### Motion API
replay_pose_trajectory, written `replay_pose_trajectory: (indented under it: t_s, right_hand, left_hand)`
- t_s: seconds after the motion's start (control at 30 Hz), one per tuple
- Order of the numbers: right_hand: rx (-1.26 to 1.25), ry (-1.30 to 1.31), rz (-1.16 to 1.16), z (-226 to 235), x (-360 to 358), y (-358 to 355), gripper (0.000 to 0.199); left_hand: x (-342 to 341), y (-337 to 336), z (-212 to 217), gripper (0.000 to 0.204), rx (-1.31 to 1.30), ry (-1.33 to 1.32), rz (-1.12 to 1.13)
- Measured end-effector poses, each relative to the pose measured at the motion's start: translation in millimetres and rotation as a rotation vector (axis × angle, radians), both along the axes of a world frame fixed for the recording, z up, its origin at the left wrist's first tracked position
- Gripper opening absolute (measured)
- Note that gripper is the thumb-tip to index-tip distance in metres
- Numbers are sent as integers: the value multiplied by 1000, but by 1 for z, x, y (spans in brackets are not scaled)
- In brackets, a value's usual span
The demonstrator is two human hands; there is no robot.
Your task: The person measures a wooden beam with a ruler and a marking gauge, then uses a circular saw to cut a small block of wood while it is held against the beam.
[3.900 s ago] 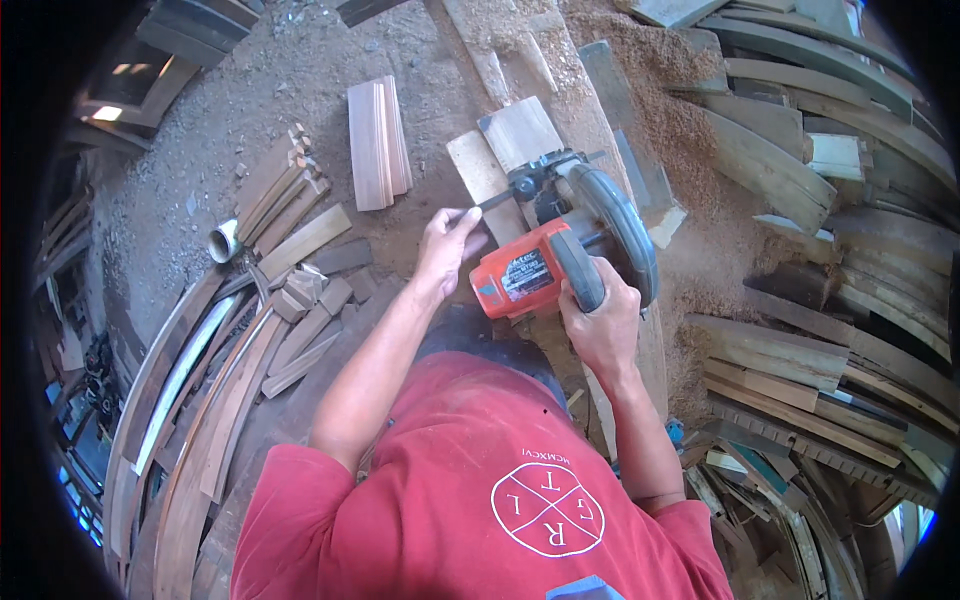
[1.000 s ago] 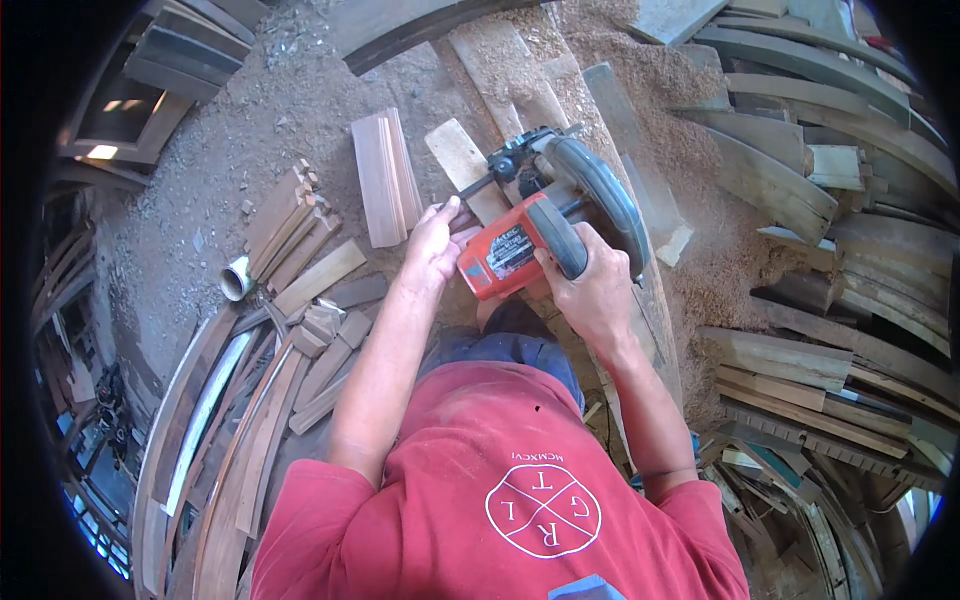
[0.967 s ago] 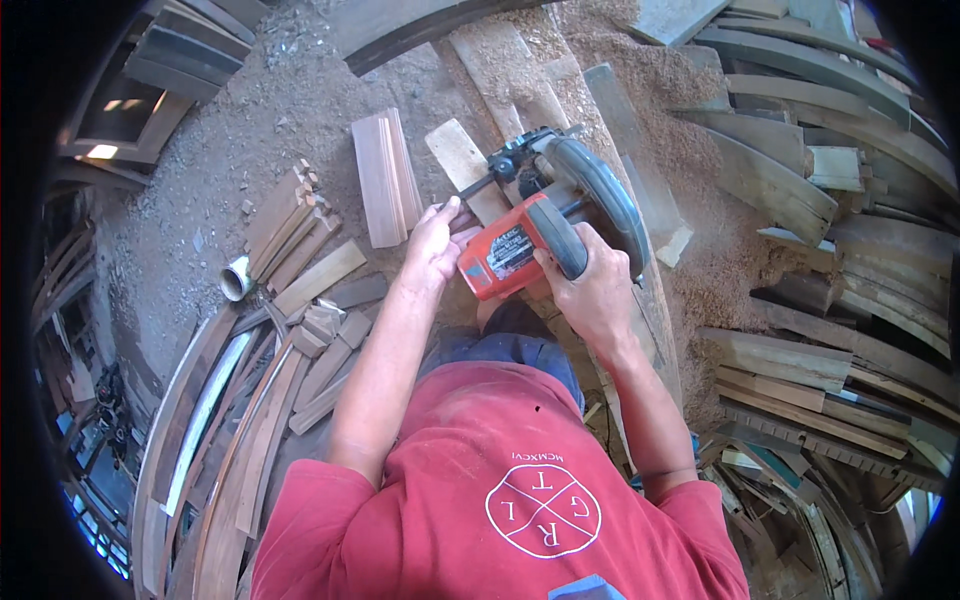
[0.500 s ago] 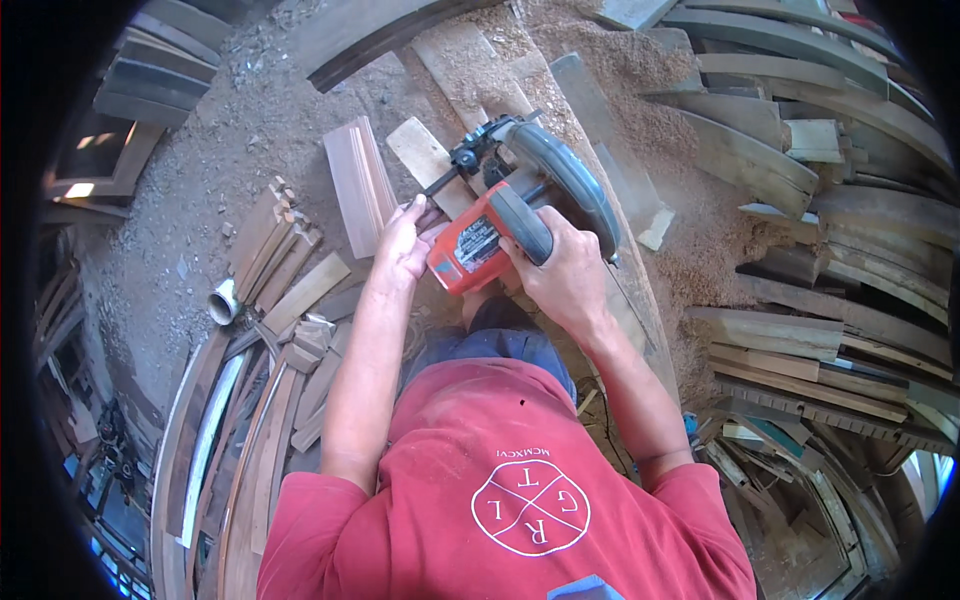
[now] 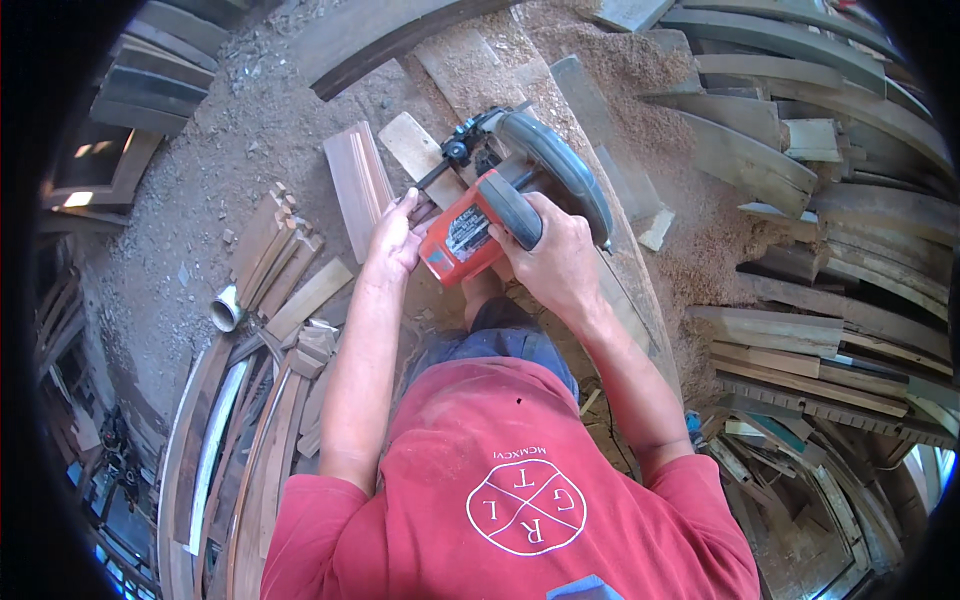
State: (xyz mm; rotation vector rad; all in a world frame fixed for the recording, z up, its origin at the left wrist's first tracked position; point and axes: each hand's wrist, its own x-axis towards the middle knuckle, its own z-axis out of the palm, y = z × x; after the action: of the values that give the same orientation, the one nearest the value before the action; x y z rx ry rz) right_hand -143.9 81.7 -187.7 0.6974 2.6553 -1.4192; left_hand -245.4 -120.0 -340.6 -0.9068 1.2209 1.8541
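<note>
In the middle sits a circular saw with an orange-red motor housing, a dark handle and a long curved grey guard. My right hand is wrapped round its dark handle. On the other side, my left hand is turned palm up, with thumb and fingers closed on the end of the saw's black bar beside the housing. Some of the left fingers are hidden behind the saw. Beneath the saw's front lies a pale wooden board. The blade itself is hidden by the guard.
A stack of thin reddish boards lies left of the saw. Further left are bundled wood strips and a white pipe. Curved planks pile up on the right. Sawdust covers the ground, and a thick curved beam crosses the far side.
The saw has shifted slightly to the left and away from me, with both hands moving along on it. Their grips look the same.
</note>
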Motion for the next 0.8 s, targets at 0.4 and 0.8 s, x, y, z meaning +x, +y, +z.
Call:
replay_pose_trajectory:
  t_s: [0.4,0.8]
  right_hand:
    - [-8,24,-11,-2,-17,-3,32]
    - [6,121,1,7,-21,-11,35]
  left_hand:
    - [-19,-13,-10,49,-43,26,-59]
    - [-35,-29,6,36,28,134,-71]
